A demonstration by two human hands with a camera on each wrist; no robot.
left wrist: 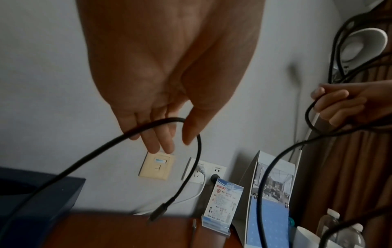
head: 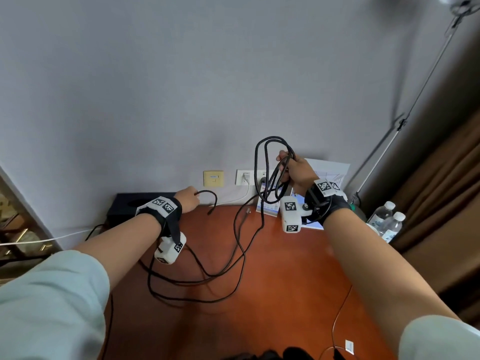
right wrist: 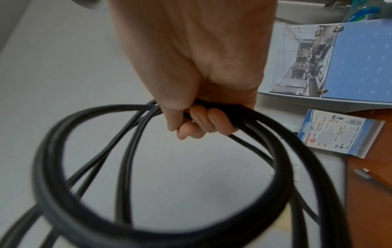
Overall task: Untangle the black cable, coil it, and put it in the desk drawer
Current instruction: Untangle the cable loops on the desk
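The black cable [head: 242, 255] lies in loose loops on the red-brown desk [head: 291, 287] and rises to both hands. My right hand [head: 296, 170] is raised near the wall, fingers [right wrist: 203, 120] curled round several coiled loops [right wrist: 53, 167] that hang from its fist. My left hand [head: 188, 198] is lower and to the left. It pinches the cable [left wrist: 169, 119] between thumb and fingers a short way from its end. The plug [left wrist: 158, 213] dangles just above the desk. No drawer is in view.
A dark blue box [head: 135, 203] sits at the back left. Wall sockets [head: 244, 176] with a white lead, a blue card stand [head: 267, 205] and a standing calendar [head: 335, 172] line the wall. Water bottles [head: 387, 219] and a lamp pole [head: 415, 100] stand right.
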